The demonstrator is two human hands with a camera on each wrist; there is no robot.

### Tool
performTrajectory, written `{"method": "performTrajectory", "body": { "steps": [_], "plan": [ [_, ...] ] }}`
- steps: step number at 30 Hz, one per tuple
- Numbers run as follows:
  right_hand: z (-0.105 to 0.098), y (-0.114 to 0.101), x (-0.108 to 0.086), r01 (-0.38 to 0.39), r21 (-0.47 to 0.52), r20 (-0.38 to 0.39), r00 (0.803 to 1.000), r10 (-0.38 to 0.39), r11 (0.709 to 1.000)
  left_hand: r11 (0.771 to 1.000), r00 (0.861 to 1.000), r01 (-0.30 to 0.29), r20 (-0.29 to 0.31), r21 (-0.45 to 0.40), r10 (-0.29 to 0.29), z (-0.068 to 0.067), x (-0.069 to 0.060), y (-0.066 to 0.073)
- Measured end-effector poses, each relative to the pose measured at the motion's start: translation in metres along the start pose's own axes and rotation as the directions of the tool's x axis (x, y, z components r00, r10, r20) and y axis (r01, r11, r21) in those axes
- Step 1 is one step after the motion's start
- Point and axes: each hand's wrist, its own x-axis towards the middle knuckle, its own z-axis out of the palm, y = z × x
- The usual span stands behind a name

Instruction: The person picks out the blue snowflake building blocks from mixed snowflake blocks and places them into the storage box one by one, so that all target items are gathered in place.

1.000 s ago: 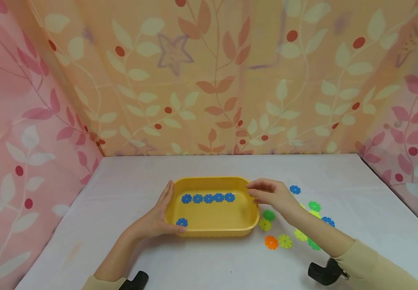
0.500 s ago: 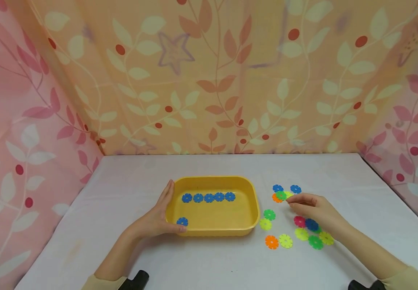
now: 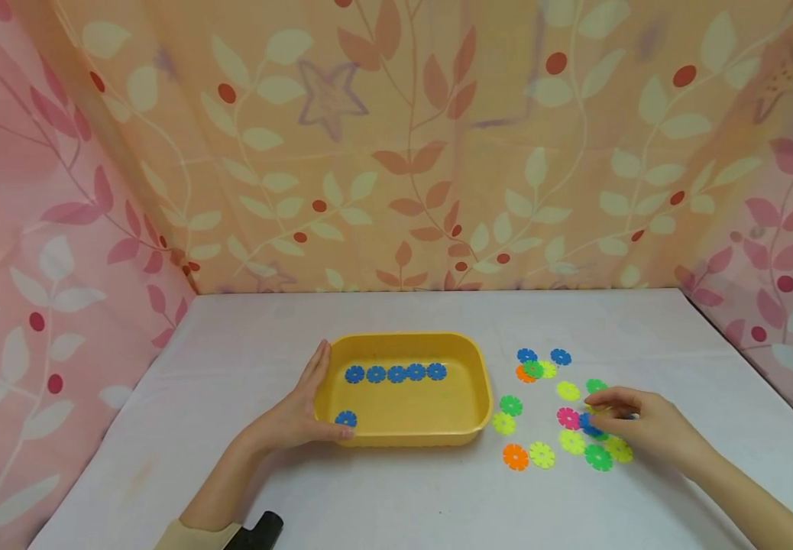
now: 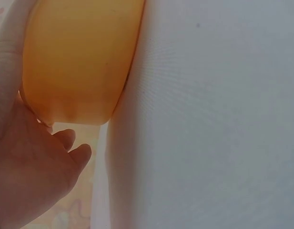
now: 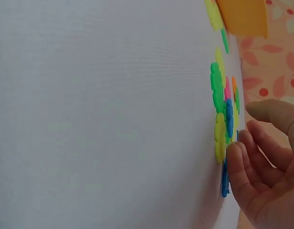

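Tray (image 3: 403, 416) at left hand (image 3: 300, 412), gripped by one end; discs (image 3: 568, 418) by right hand (image 3: 647, 424), fingers (image 5: 241, 176) parted, contact unclear.

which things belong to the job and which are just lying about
Likely in the job:
yellow tray, held by left hand
blue discs inside it
loose blue discs, some by right hand

Probably lying about, since the tray shows only blue:
green discs
yellow discs
orange discs
pink disc

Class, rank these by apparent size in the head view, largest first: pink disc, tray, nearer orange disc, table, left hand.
1. Table
2. Tray
3. Left hand
4. Pink disc and nearer orange disc: too alike to rank
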Motion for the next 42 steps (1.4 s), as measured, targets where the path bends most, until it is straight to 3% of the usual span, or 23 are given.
{"method": "performTrajectory", "body": {
  "steps": [4,19,30,42],
  "plan": [
    [0.001,0.001,-0.004,0.048,-0.096,0.000,0.999,-0.048,0.994,1.000,1.000,0.001,0.001,0.003,-0.001,0.000,0.000,0.000],
    [0.016,-0.015,0.003,0.187,-0.145,-0.083,0.976,-0.201,0.972,1.000,1.000,0.001,-0.004,0.015,-0.001,0.000,0.001,-0.001],
    [0.012,-0.016,0.007,0.175,-0.173,-0.017,0.984,-0.180,0.969,1.000,1.000,0.017,-0.004,0.022,-0.017,0.001,0.001,-0.001],
    [0.017,-0.018,0.008,0.146,-0.193,-0.049,0.986,-0.158,0.970,1.000,1.000,0.006,-0.005,0.005,-0.006,0.001,0.000,0.000]
  ]
}}
